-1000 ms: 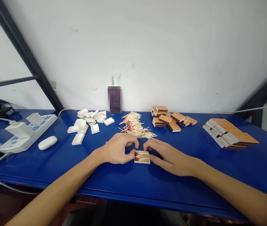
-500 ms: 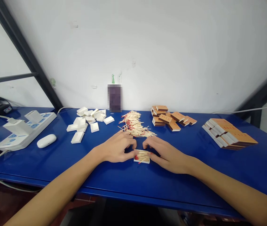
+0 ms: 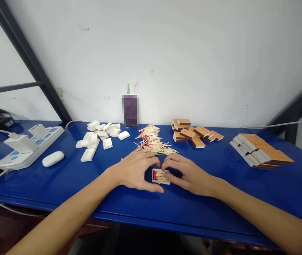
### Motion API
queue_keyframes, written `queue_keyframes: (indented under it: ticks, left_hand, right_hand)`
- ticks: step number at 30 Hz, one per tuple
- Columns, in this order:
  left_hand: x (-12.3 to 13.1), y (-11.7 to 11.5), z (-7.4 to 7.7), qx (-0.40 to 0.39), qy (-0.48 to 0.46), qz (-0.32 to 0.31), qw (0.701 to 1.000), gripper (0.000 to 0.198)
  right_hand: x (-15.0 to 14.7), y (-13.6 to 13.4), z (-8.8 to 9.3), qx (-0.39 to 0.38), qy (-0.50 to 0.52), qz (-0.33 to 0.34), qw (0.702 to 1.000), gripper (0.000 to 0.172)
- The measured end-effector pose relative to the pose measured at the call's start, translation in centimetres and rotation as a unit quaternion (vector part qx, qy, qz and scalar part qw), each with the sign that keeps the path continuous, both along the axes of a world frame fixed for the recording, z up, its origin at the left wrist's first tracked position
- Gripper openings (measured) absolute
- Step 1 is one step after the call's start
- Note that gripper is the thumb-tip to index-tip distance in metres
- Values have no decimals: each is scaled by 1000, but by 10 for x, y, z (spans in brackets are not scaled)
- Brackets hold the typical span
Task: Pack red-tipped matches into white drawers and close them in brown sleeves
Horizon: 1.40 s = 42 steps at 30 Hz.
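Observation:
A small white matchbox tray point(image 3: 153, 180) lies on the blue table, filled with red-tipped matches point(image 3: 158, 174). A match or two slants over the tray's near rim. My left hand point(image 3: 137, 171) is open around the left end, its thumb stretched in front of the tray and its index finger curved behind it. My right hand point(image 3: 184, 173) is at the right end, thumb and index finger closed on the matches in the tray. Just beyond both hands spreads a heap of loose matches point(image 3: 153, 140).
White trays point(image 3: 88, 154) lie heaped at the left. Orange matchbox sleeves point(image 3: 197, 141) are piled behind my right hand, and filled matchboxes point(image 3: 261, 150) are stacked far right. A power strip point(image 3: 31, 152) and a white earbud case point(image 3: 53, 158) lie on the left.
My left thumb has come off the tray's left end and moved toward me, opening the hand. My right fingers have shifted slightly left over the matches.

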State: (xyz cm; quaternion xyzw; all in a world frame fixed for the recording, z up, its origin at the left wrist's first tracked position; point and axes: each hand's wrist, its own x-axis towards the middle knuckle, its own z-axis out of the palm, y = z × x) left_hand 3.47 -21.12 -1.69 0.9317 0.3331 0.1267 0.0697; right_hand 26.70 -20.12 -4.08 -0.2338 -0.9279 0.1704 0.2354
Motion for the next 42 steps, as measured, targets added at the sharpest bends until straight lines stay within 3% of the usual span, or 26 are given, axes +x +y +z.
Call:
queue_keyframes:
  ticks: [4,8,15,19,24,30,34,37,42]
  left_hand:
    - [5,-1,-4,41,26,19,999,59]
    - [6,-2,-2,39,37,29,998,47]
    - [5,-4,2,12,34,31,999,29]
    - [2,-2,3,20,41,22,999,24]
    - [-15,7,13,48,56,33,997,22]
    - [-52,9,33,-24,58,117,991,32]
    - [-69,7,34,-88,84,145,982,46]
    - [-66,5,31,-104,91,129,982,37]
    - [-37,-1,20,-107,24,54,993,36]
  right_hand:
    - [-3,2,-3,19,11,-2,1000,14]
    - [-4,2,-2,71,32,-5,997,14]
    - [-8,-5,0,109,-69,-9,992,17]
    - [-12,-7,-1,101,-77,-22,992,19]
    - [-3,-8,7,71,-60,-15,996,17]
    - [-4,-12,6,73,-57,-19,996,24]
    - [-8,-14,6,80,-59,20,995,18]
    - [-7,-13,5,68,-65,34,995,16]
    - [-3,-8,0,67,-49,38,996,21]
